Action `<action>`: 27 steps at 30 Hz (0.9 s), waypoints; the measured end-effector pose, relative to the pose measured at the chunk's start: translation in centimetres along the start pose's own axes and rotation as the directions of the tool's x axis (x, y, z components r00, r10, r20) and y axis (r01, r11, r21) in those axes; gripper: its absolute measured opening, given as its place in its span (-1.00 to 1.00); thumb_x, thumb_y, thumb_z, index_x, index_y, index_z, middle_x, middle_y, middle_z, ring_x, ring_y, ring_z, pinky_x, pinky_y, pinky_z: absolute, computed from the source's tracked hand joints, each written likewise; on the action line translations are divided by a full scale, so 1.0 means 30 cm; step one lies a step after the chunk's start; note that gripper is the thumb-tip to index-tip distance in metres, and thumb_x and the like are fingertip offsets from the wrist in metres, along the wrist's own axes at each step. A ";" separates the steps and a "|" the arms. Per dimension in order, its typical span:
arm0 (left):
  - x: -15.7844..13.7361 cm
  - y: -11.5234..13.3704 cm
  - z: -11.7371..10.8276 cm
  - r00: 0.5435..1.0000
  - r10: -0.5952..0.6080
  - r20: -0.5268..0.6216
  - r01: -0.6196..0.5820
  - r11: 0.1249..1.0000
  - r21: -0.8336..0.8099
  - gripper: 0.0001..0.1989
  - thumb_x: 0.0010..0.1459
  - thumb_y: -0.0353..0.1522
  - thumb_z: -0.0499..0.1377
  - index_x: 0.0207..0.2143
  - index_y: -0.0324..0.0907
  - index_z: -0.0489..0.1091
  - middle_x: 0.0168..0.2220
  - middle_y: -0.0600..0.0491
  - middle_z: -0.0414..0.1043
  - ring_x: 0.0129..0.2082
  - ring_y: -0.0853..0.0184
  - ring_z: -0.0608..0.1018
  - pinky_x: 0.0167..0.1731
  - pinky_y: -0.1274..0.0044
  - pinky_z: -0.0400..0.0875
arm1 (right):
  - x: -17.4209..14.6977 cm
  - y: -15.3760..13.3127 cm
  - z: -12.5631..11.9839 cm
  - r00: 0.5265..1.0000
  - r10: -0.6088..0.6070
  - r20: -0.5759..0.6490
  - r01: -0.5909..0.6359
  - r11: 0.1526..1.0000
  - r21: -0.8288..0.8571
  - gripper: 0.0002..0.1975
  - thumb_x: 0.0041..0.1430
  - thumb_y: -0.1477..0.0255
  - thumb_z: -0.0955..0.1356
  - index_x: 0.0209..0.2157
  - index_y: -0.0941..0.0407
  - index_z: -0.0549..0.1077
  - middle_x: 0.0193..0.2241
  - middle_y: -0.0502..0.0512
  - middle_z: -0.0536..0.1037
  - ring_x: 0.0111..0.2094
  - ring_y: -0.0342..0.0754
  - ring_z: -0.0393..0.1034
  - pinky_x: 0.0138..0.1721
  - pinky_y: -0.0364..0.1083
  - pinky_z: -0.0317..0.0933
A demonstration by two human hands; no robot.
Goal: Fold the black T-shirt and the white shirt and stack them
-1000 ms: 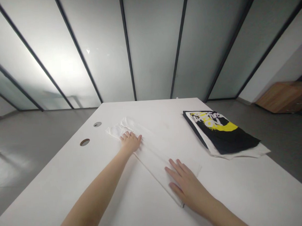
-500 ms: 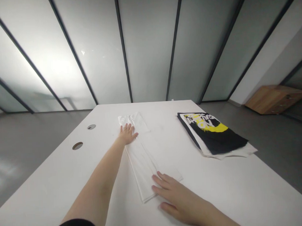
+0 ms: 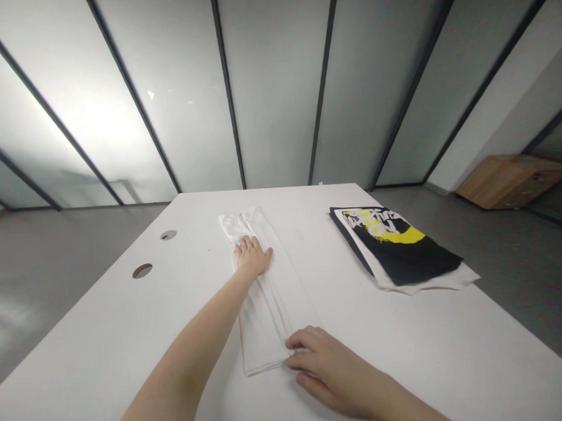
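A thin white garment (image 3: 263,341), folded into a long strip, lies on the white table in front of me, its far end crumpled and its near end flat. My left hand (image 3: 254,256) lies spread on the upper part of the cloth, palm down, with the thumb out to the right. At the near right corner, my right hand (image 3: 318,364) rests its bent, parted fingertips on the cloth's edge. Whether any fabric is pinched under those fingertips is hidden.
To the right, a stack of folded shirts (image 3: 394,249) has a black one with a yellow and white print on top. Two round holes pierce the table (image 3: 105,348) at left. Beyond stand frosted glass panels (image 3: 276,93) and a wooden cabinet (image 3: 507,179).
My left hand has slid right and slightly nearer along the cloth. The garment's near end has swung left, and the right hand's fingers have bent more.
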State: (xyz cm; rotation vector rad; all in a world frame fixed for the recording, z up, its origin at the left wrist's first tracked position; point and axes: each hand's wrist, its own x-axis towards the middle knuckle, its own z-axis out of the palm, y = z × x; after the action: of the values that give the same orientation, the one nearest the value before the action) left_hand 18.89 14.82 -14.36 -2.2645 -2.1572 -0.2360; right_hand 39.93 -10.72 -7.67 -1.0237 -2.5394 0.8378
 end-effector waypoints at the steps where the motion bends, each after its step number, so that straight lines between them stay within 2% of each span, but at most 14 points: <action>1: 0.010 -0.003 -0.005 1.000 0.021 0.009 -0.021 1.000 0.002 -0.12 0.38 0.07 -0.12 0.48 -0.41 0.02 0.49 -0.46 -0.03 0.50 -0.26 0.04 0.38 -0.03 -0.11 | -0.004 -0.005 -0.004 0.999 -0.027 0.019 0.026 1.000 0.014 -0.70 0.34 0.47 0.37 0.05 0.00 0.61 0.22 0.16 0.49 0.21 0.09 0.36 0.25 0.10 0.26; 4: 0.051 -0.011 -0.022 0.996 0.082 0.028 -0.082 0.997 -0.004 -0.14 0.38 0.06 -0.11 0.47 -0.38 0.04 0.49 -0.42 -0.01 0.51 -0.18 0.04 0.41 0.03 -0.11 | -0.013 -0.004 -0.010 0.992 -0.108 0.068 0.105 0.993 0.048 -0.63 0.34 0.48 0.36 0.14 0.01 0.58 0.37 0.17 0.36 0.37 0.09 0.23 0.38 0.12 0.13; 7: 0.097 -0.021 -0.031 0.992 0.120 0.026 -0.120 0.993 -0.011 -0.19 0.39 0.05 -0.09 0.47 -0.30 0.06 0.50 -0.34 0.01 0.51 -0.10 0.05 0.42 0.07 -0.11 | -0.017 0.016 -0.009 0.989 -0.141 0.047 0.138 0.988 0.074 -0.56 0.34 0.50 0.35 0.21 0.01 0.53 0.35 0.14 0.41 0.39 0.07 0.22 0.44 0.16 0.05; 15: 0.193 -0.064 -0.053 0.972 0.233 0.024 -0.232 0.972 -0.029 -0.28 0.40 -0.01 -0.01 0.45 -0.21 0.15 0.49 -0.21 0.09 0.50 0.02 0.12 0.44 0.18 -0.07 | -0.015 0.067 0.000 0.993 -0.087 -0.084 0.092 0.994 0.058 -0.64 0.37 0.49 0.32 0.12 0.03 0.58 0.23 0.20 0.53 0.33 0.08 0.32 0.35 0.14 0.23; 21: 0.165 -0.054 -0.088 0.979 0.188 -0.075 -0.190 0.982 -0.021 -0.43 0.46 -0.14 -0.05 0.37 -0.23 0.27 0.45 -0.18 0.19 0.46 0.06 0.19 0.41 0.26 0.02 | -0.007 0.091 0.004 0.992 -0.046 -0.117 0.045 0.999 -0.012 -0.62 0.37 0.52 0.30 0.15 0.07 0.55 0.26 0.24 0.49 0.38 0.11 0.24 0.42 0.23 0.10; 24: 0.126 -0.047 -0.120 0.977 0.153 -0.145 -0.161 0.986 -0.042 -0.51 0.48 -0.22 -0.10 0.29 -0.20 0.36 0.37 -0.18 0.30 0.37 0.05 0.32 0.34 0.25 0.15 | -0.009 0.098 0.008 0.996 0.000 -0.090 -0.005 0.998 -0.055 -0.56 0.41 0.46 0.29 0.27 0.05 0.46 0.39 0.22 0.34 0.47 0.15 0.07 0.44 0.27 0.02; 27: 0.072 -0.039 -0.152 0.975 0.152 -0.161 -0.164 0.985 -0.060 -0.57 0.48 -0.23 -0.07 0.20 -0.15 0.44 0.26 -0.14 0.43 0.24 0.05 0.43 0.24 0.25 0.27 | -0.008 0.097 0.016 0.998 0.047 -0.040 -0.051 0.995 -0.087 -0.48 0.45 0.36 0.30 0.39 -0.03 0.32 0.45 0.15 0.23 0.50 0.18 -0.05 0.47 0.33 -0.09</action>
State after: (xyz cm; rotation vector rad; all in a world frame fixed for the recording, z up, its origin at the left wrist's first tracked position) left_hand 17.35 16.53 -9.74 -2.3532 -1.9129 -0.4792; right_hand 41.45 -9.41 -9.83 -1.1218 -2.5491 0.7182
